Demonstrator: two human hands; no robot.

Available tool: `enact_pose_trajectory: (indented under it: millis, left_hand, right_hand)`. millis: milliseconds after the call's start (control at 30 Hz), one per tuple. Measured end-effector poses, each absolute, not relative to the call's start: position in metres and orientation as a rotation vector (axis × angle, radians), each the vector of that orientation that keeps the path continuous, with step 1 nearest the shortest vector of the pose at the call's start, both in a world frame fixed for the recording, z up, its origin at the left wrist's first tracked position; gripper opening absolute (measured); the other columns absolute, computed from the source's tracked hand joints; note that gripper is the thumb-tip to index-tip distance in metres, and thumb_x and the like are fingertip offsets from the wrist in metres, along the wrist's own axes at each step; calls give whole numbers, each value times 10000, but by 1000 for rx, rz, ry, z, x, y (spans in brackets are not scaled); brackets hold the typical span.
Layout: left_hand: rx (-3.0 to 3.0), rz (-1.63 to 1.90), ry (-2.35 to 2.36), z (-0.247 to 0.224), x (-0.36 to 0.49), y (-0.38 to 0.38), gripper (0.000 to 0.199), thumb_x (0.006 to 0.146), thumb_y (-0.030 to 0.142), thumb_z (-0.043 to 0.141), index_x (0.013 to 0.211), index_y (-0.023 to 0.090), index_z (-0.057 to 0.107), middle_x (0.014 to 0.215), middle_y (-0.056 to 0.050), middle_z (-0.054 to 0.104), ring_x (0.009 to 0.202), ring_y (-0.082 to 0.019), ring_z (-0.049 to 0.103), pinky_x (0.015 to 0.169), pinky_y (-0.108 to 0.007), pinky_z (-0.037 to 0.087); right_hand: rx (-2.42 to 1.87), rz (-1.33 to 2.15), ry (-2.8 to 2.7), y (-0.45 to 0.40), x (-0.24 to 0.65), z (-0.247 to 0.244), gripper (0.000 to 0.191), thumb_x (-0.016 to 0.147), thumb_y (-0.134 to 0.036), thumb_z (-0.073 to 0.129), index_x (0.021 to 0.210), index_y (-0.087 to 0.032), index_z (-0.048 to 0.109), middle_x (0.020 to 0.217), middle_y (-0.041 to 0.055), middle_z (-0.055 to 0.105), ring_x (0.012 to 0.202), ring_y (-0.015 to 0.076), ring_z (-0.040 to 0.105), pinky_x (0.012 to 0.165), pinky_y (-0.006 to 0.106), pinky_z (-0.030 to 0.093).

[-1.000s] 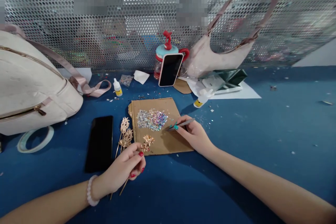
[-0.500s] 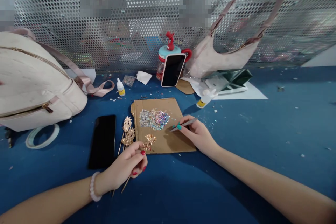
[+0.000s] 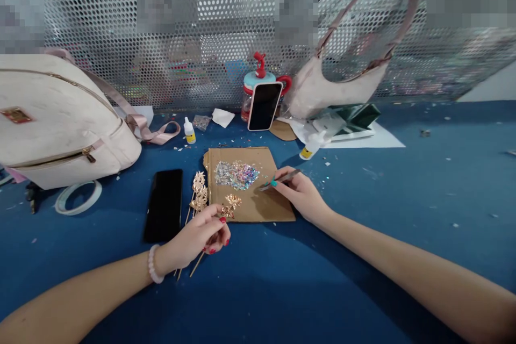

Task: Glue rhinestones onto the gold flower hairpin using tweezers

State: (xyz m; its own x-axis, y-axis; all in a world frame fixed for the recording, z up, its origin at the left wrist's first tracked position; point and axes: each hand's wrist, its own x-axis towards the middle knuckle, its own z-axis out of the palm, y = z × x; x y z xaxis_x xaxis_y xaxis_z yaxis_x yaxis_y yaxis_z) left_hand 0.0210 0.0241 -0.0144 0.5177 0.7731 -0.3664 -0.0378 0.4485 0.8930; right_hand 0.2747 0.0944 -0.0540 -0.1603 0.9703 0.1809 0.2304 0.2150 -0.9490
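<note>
Two bottles (image 3: 190, 131) sit beyond cardboard (image 3: 266, 207), left hand (image 3: 201, 234) pinching gold ornament (image 3: 228, 212), right hand (image 3: 302, 191) pinching tweezers (image 3: 288, 176).

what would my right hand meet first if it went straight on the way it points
Likely the gold flower by the left hand, though the tweezers may touch the cardboard sooner; their height is unclear.

A badge (image 3: 16, 115) on the backpack (image 3: 76, 134) entered view.

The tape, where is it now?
In the head view, the tape lies on the blue table on the left side, just in front of the white backpack and left of the flat black phone.
</note>
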Motion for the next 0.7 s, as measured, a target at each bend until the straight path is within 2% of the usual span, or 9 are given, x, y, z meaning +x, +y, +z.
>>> enact_pose_trajectory:
  millis: [467,700]
  left_hand:
    - [1097,595,879,-16,22,24,91,880,262,401,920,181,402,600,25,557,388,-39,358,378,-182,201]
    - [1076,608,893,-16,23,24,56,863,245,388,856,189,387,598,25,559,378,-34,326,381,-182,199]
  right_hand:
    - [-1146,1068,-1535,93,270,-47,177,721,-350,584,787,-215,490,698,-18,531,660,146,522,631,289,396]
    - [-1167,1064,-1544,95,270,-51,176,725,-355,577,790,-215,493,722,-12,543,695,156,542,679,314,411]
